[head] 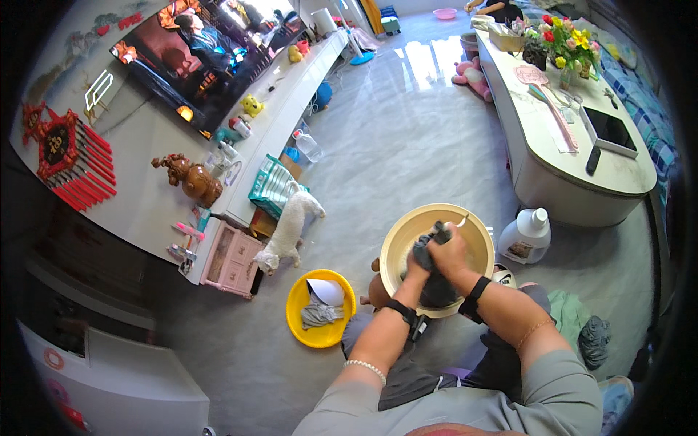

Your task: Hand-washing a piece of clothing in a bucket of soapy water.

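A cream plastic basin (388,240) stands on the floor before me, between my legs. Over it, both fists grip one dark grey wet-looking cloth (422,250). My left hand (419,271) closes around its lower left part. Beside it, my right hand (451,252) clutches the bunched upper part, the two hands nearly touching. More dark cloth (439,291) lies in the basin below my wrists. A thin pale strip sticks up beyond my right hand; what it belongs to is unclear. Each wrist wears a black strap.
Left of the basin, a yellow basin (293,313) holds grey cloth (320,315) and a white curved piece. A white dog (292,223) stands behind it. Right are a white jug (526,240), green cloth (567,316) and a coffee table (572,188). Another person (499,8) is far off.
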`<move>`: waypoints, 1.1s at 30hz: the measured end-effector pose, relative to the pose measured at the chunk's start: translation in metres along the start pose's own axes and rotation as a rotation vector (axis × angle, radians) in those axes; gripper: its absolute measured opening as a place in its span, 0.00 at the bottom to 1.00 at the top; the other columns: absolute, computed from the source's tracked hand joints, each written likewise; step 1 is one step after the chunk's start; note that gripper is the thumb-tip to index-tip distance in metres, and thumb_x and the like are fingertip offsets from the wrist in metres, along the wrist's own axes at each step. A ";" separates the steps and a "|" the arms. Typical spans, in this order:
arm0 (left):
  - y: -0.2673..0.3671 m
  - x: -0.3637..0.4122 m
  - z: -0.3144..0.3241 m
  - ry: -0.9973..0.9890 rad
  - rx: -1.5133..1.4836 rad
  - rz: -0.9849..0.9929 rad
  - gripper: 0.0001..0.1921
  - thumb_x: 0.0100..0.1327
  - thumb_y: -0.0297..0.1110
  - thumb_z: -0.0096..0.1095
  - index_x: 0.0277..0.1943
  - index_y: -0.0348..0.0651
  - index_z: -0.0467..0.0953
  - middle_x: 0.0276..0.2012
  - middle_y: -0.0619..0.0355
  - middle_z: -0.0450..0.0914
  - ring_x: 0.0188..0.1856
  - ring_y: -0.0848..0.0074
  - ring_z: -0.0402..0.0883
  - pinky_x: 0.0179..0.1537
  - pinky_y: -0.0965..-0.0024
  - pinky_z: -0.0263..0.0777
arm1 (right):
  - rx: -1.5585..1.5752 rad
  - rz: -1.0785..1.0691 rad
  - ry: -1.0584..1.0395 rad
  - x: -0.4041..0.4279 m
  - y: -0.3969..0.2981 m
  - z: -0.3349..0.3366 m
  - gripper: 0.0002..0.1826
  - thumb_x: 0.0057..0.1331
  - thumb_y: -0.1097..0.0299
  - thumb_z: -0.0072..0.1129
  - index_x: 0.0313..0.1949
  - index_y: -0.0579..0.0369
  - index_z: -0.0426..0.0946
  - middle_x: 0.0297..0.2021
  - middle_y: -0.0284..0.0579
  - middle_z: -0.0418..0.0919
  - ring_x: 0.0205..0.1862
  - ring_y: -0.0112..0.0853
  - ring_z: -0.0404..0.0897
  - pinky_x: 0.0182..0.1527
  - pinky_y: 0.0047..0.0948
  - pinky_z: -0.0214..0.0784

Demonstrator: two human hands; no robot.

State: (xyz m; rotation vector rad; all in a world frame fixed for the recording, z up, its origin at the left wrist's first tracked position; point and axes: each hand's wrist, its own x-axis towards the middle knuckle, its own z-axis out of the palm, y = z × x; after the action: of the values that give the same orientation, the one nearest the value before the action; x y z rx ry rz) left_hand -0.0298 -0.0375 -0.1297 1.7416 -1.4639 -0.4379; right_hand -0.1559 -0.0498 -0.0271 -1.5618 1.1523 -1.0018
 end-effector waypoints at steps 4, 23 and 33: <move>-0.007 -0.006 -0.009 0.062 -0.314 -0.051 0.15 0.66 0.40 0.62 0.53 0.47 0.80 0.51 0.49 0.85 0.58 0.58 0.82 0.60 0.59 0.73 | 0.025 -0.161 0.124 0.005 -0.005 0.016 0.22 0.55 0.65 0.70 0.49 0.57 0.77 0.48 0.62 0.81 0.52 0.57 0.80 0.53 0.49 0.74; 0.035 -0.034 -0.023 0.166 -0.014 -0.508 0.40 0.64 0.63 0.66 0.57 0.27 0.72 0.45 0.43 0.83 0.45 0.52 0.83 0.51 0.55 0.76 | 0.814 0.223 0.281 0.067 -0.005 -0.035 0.07 0.63 0.71 0.62 0.41 0.56 0.78 0.29 0.37 0.78 0.28 0.31 0.80 0.36 0.34 0.76; 0.063 -0.015 -0.037 -0.147 -1.722 -0.730 0.41 0.70 0.75 0.43 0.61 0.42 0.77 0.58 0.48 0.82 0.57 0.56 0.82 0.63 0.50 0.74 | 0.639 0.156 -0.024 -0.039 -0.025 -0.006 0.18 0.60 0.70 0.67 0.49 0.57 0.76 0.38 0.39 0.81 0.41 0.29 0.82 0.45 0.31 0.75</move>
State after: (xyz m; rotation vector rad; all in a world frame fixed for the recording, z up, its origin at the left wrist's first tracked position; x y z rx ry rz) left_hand -0.0487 -0.0112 -0.0628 0.6373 -0.0528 -1.5870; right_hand -0.1653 -0.0102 -0.0044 -0.9565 0.8077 -1.1026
